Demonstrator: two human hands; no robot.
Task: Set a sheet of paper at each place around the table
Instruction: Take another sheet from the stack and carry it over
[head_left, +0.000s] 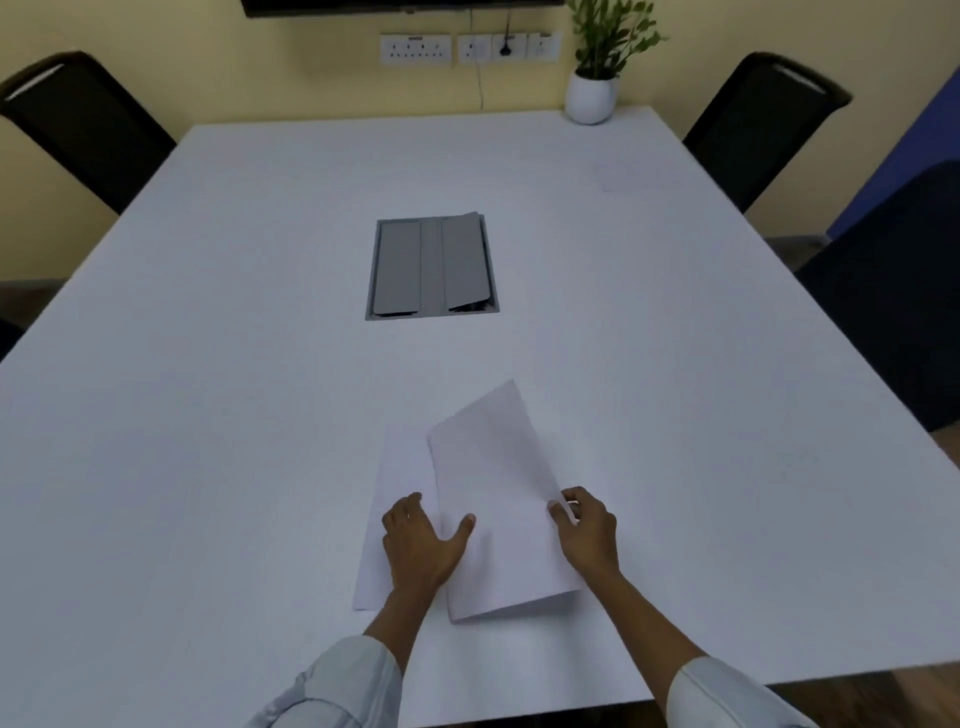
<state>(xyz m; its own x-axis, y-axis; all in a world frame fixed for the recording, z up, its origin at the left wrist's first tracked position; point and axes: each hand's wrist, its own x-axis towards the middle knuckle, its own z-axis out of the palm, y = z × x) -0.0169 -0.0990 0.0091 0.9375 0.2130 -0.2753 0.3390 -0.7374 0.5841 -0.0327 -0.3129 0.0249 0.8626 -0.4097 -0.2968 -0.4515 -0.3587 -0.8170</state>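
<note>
A white sheet of paper (498, 499) is lifted and turned to the right above a small stack of white paper (387, 499) lying on the white table (208, 364) near its front edge. My right hand (587, 530) pinches the lifted sheet's right edge between thumb and fingers. My left hand (421, 545) lies flat on the stack with fingers spread, its thumb touching the lifted sheet. Another faint sheet (641, 176) lies flat at the far right place.
A grey cable box (431, 267) with two flaps is set into the table's middle. A potted plant (595, 88) stands at the far right corner. Black chairs stand at the far left (88, 130), far right (753, 124) and right side (893, 291).
</note>
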